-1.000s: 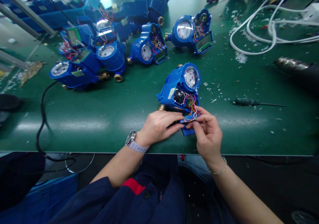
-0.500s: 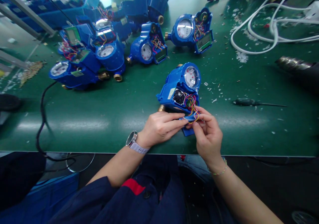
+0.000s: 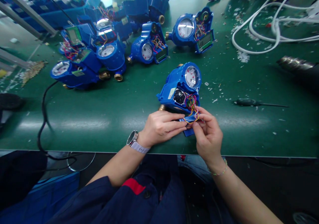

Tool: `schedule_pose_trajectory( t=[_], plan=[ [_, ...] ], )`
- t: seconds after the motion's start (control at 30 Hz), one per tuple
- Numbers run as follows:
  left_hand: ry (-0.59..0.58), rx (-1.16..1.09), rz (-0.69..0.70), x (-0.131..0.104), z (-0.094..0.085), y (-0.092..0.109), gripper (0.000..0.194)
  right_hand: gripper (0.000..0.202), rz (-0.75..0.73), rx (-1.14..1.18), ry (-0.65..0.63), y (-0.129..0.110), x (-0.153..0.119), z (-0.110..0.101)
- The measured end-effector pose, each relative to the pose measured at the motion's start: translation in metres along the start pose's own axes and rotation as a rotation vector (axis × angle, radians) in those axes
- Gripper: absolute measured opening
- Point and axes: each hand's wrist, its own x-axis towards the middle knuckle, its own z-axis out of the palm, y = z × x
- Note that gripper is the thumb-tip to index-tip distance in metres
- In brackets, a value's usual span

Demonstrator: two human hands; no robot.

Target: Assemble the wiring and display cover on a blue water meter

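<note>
In front of me lies a blue water meter [image 3: 171, 76] with its wiring compartment exposed. Red, yellow and white wires [image 3: 192, 104] run from that compartment to a small blue cover piece [image 3: 189, 118] at its near side. My left hand [image 3: 163, 126] reaches in from the left, fingers extended and pressed together, fingertips holding the cover piece's edge. Opposite it, my right hand [image 3: 209, 132] is closed in a pinch around the wires and the right end of the piece. What lies between the right fingertips is partly hidden.
Several more blue water meters [image 3: 147, 46] stand at the back and left. A screwdriver [image 3: 249, 102] lies to the right, near a heat gun's metal nozzle [image 3: 294, 63]. A white cable [image 3: 276, 35] coils at the back right. A black cable [image 3: 43, 117] crosses the table's front edge at left.
Both hands stay at the cover piece and wires, with only a very slight shift of the left fingers. The whole view has moved slightly; the meters lie as before.
</note>
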Motion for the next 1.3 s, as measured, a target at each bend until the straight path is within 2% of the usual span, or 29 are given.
schedule_pose_trajectory(
  t=[0.1, 0.23, 0.43, 0.6, 0.83, 1.1, 1.3],
  plan=[
    [-0.014, -0.042, -0.032, 0.0, 0.0, 0.001, 0.01, 0.011, -0.001, 0.005, -0.001, 0.0, 0.0, 0.0],
    [-0.015, -0.086, -0.163, 0.0, 0.0, 0.004, 0.014, 0.013, -0.008, 0.024, 0.003, -0.001, 0.001, 0.001],
    [-0.06, -0.054, -0.192, 0.002, 0.008, 0.005, 0.023, 0.015, -0.026, 0.014, -0.004, 0.001, 0.001, 0.001],
    [-0.02, -0.101, -0.234, 0.0, 0.015, 0.006, 0.022, 0.014, -0.04, -0.047, -0.012, 0.003, -0.002, 0.0],
    [0.046, -0.118, -0.166, 0.004, 0.016, 0.009, 0.012, 0.015, -0.118, -0.179, -0.031, 0.006, -0.002, -0.002],
    [0.058, -0.323, -0.32, 0.009, 0.018, 0.015, 0.005, 0.019, -0.147, -0.21, -0.046, 0.004, -0.001, 0.0],
    [0.093, -0.432, -0.424, 0.011, 0.02, 0.015, 0.008, 0.016, -0.165, -0.232, -0.055, 0.003, -0.002, -0.001]
  ],
)
